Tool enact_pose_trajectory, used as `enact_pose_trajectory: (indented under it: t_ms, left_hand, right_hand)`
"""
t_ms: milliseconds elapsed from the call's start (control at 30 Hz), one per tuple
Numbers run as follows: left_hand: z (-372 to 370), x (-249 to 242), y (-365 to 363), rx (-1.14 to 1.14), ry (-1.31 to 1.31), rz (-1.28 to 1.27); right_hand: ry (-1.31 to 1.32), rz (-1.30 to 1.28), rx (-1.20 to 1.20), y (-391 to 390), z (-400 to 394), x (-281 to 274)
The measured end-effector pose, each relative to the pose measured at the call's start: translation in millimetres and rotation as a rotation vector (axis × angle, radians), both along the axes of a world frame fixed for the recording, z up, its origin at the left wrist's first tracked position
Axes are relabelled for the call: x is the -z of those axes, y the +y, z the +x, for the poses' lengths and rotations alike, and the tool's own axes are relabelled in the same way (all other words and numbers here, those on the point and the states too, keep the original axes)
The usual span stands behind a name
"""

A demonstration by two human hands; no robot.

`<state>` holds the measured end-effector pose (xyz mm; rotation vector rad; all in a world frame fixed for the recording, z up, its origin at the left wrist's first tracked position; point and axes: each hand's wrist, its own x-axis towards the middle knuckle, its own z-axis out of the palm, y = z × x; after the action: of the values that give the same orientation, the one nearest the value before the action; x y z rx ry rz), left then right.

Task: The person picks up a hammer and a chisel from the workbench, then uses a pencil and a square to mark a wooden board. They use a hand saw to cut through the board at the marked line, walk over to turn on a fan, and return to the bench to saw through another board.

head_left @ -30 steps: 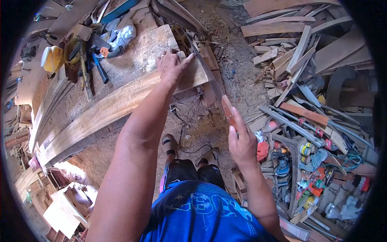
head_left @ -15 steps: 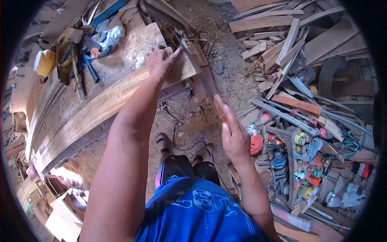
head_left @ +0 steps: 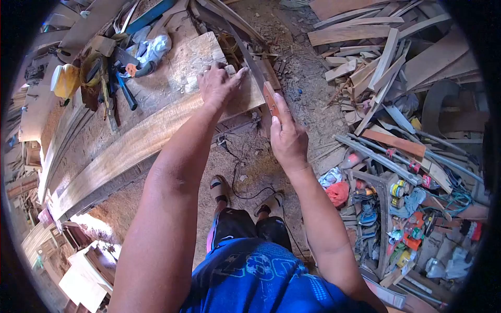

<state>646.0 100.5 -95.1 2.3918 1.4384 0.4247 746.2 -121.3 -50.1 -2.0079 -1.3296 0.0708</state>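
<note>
Far left: yellow container (head_left: 64, 80) and blue-handled tools (head_left: 122, 86) heaped on cluttered bench (head_left: 156, 94), crumpled plastic bag (head_left: 154, 48) just beyond. Long plank (head_left: 135, 141) running from near left up to far centre, resting on bench, sawdust all over. Left hand (head_left: 219, 86) flat on plank's far end, fingers spread, thumb out toward saw line, pressing wood down just beside the cut. Handsaw (head_left: 250, 62) at plank's right end, blade angled away and up across the end grain, wooden handle near. Right hand (head_left: 287, 136) wrapped tight round saw handle, fingers curled shut on it, forefinger seemingly laid along the handle. Judgement on the cut: best done with long even strokes, blade kept square to plank, left thumb kept clear of teeth, weight held on plank so it cannot chatter, stroke eased near the end to avoid splintering the offcut. Below: sandalled feet (head_left: 245, 193) on dirt floor (head_left: 302, 78) thick with sawdust, black cable (head_left: 237, 175) trailing between. Right: offcut pile (head_left: 386, 57) of boards and slats at far right, open toolbox (head_left: 396, 208) crammed with tape rolls, rags, small tools at near right. Rough open workshop, strong daylight.
</note>
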Motion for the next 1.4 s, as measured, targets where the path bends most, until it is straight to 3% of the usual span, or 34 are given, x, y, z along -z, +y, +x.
enact_pose_trajectory:
  t_ms: [367,500,667,800,933,1000,1133,1200,1300,1400]
  left_hand:
    - [1,1,-1,-0.02,-0.039,0.043]
    - [0,0,0,0.001,-0.011,0.014]
    - [0,-5,2,-0.015,-0.031,-0.01]
    - [1,-8,-2,-0.007,-0.014,-0.037]
    - [-1,1,-3,-0.014,-0.103,0.013]
    - [-1,3,-3,-0.018,-0.093,0.007]
    - [-1,-5,-2,-0.014,-0.085,-0.02]
    - [-1,-5,1,-0.026,-0.088,-0.029]
    - [0,3,1,-0.042,-0.102,0.021]
    - [0,2,-2,-0.045,-0.162,0.024]
  right_hand:
    - [0.044,-0.158,-0.017,-18,-3,-17]
    - [0.117,-0.209,-0.041,-76,-9,-35]
    - [0.082,-0.057,-0.111,-164,-19,-61]
    - [0.104,-0.049,-0.1,-89,-4,-45]
    - [0.175,-0.25,-0.038,2,3,-43]
    - [0.2,-0.276,-0.017,0,2,-50]
    - [0.068,-0.104,-0.102,-94,-14,-68]
    - [0.136,-0.26,-0.074,-138,-23,-88]
    - [0.105,-0.177,-0.099,-97,-17,-83]
    - [0.054,-0.141,-0.087,10,1,-42]
